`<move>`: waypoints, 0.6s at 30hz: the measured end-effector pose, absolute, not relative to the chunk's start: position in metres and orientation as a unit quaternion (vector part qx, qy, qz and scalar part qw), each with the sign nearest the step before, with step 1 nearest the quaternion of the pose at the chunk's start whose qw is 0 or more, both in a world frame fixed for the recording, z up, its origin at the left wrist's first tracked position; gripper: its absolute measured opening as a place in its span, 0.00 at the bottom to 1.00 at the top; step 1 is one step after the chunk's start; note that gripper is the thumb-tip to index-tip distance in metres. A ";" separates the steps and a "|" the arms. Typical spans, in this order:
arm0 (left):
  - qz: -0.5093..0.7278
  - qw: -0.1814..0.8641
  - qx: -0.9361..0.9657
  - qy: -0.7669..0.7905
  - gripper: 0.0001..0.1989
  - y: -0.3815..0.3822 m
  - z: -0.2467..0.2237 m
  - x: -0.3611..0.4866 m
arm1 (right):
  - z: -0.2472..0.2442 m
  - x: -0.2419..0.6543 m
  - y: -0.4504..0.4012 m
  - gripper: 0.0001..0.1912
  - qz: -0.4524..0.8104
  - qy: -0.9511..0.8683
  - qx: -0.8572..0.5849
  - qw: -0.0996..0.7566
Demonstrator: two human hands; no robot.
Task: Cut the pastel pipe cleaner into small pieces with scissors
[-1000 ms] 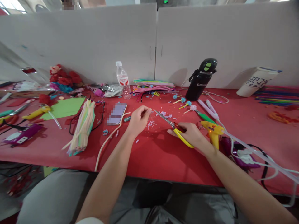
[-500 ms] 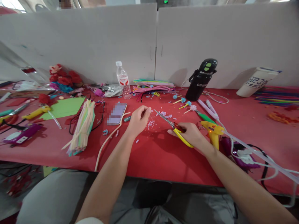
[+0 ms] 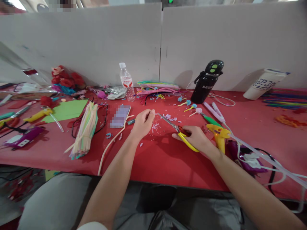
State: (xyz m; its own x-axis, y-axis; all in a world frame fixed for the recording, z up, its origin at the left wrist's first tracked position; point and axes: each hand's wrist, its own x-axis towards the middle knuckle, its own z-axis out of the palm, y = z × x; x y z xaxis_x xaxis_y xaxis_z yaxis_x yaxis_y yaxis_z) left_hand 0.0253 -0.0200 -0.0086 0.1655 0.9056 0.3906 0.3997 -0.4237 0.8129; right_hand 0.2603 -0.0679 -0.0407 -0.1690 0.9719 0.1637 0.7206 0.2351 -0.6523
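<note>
My right hand (image 3: 193,138) grips scissors (image 3: 176,127) with yellow and red handles, and the blades point up and left toward my other hand. With finger and thumb pinched, my left hand (image 3: 144,122) holds a short lilac piece of fuzzy stem (image 3: 156,114), its end peeking out close to the scissor tips. Fine lilac clippings (image 3: 155,127) are scattered on the red tabletop (image 3: 158,159) between the hands. Slightly farther back lie short lilac pieces (image 3: 168,117). Beside my left wrist a cream stem (image 3: 107,147) runs to the table edge.
A yellow glue gun (image 3: 218,135) stands right of my right hand, its cord nearby. Behind are a black flask (image 3: 206,83), a water bottle (image 3: 127,83) and small pompom stems (image 3: 188,103). A phone (image 3: 120,116) and a bundle of pale stems (image 3: 85,131) lie left.
My left fingers have shifted very slightly, and the lilac piece sits near the scissor tips. My right hand and the scissors look almost still.
</note>
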 end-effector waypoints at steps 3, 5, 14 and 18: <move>0.454 0.278 0.713 0.455 0.19 -0.021 -0.007 0.026 | -0.040 0.260 -0.068 0.30 0.227 -0.733 -0.574 0.284; 0.452 0.278 0.714 0.456 0.19 -0.021 -0.007 0.026 | -0.040 0.260 -0.068 0.30 0.231 -0.733 -0.574 0.284; 0.452 0.285 0.711 0.457 0.19 -0.021 -0.007 0.026 | -0.044 0.262 -0.066 0.31 0.225 -0.733 -0.581 0.273; 0.409 0.302 0.723 0.467 0.20 -0.018 -0.003 0.014 | -0.044 0.263 -0.064 0.33 0.196 -0.726 -0.591 0.291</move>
